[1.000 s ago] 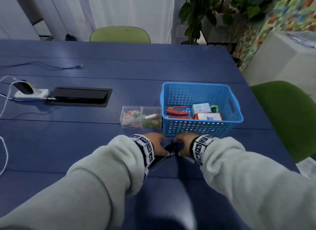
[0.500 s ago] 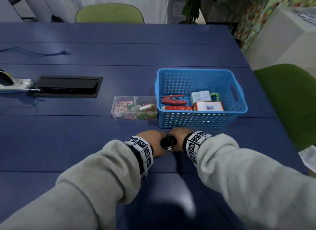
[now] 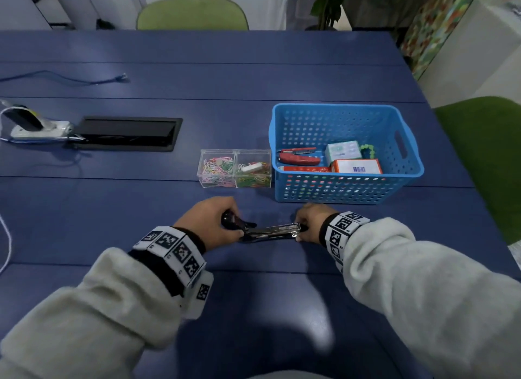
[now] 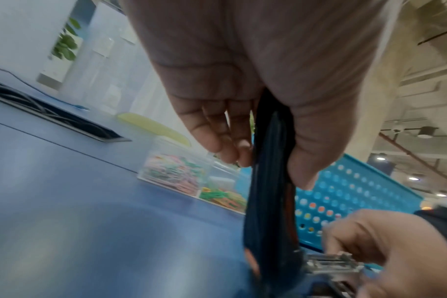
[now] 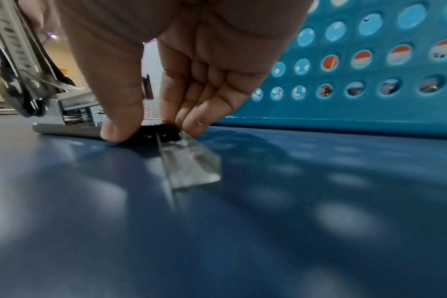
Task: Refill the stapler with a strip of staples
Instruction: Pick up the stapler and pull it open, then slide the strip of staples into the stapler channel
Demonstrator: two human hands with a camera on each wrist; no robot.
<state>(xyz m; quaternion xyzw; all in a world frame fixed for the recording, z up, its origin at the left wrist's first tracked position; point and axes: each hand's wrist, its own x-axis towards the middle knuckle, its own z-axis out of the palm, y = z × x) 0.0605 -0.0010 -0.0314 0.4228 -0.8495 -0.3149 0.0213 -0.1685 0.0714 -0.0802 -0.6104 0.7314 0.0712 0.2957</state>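
The stapler [image 3: 267, 232] lies on the blue table [image 3: 112, 209] just in front of the blue basket [image 3: 411, 164], top swung open: the left hand [image 3: 210, 223] curls round the black cover, the right hand [image 3: 311, 223] pinches the base's front end flat. A strip of staples [image 5: 189, 161] lies by the right fingers [image 5: 191, 119]. Best keep that cover pulled well back and the base pinned, so the strip drops straight into the channel.

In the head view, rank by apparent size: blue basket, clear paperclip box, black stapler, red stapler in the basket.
1. blue basket, clearly largest.
2. clear paperclip box.
3. black stapler, opened out and partly hidden by both hands, so its rank is unsure.
4. red stapler, smallest, though it lies farther away.
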